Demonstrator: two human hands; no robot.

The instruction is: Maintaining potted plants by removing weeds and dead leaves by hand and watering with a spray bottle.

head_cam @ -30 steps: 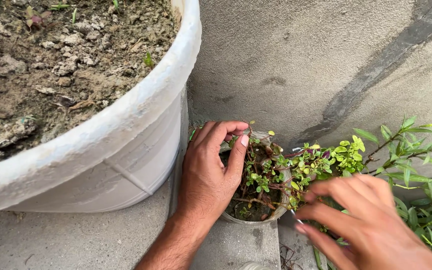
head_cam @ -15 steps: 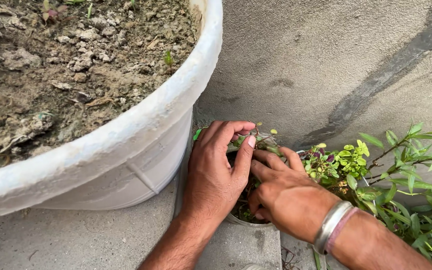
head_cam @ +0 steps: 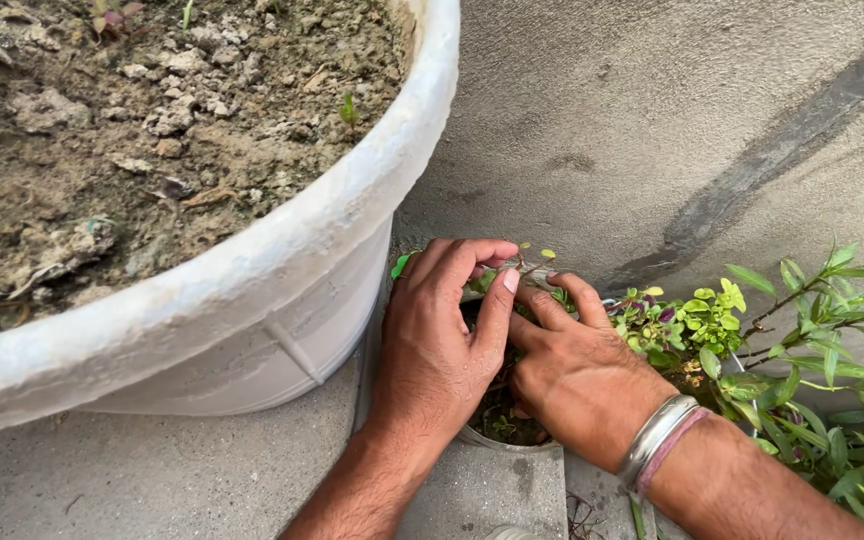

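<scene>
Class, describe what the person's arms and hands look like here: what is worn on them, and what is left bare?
Both forearms are bare: no sleeves, no gloves. The right wrist carries a plain silver metal bangle and a thin pinkish-red thread band beside it. The left hand shows no ring or band.

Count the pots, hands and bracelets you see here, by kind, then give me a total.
Pots: 2, a large white pot and a small pot
Hands: 2, left hand and right hand
Bracelets: 1, a metal bracelet
Total: 5

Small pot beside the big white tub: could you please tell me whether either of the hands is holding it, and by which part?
The left hand grips the small pot by its rim; the right hand reaches into its plant, grasp hidden.
</scene>
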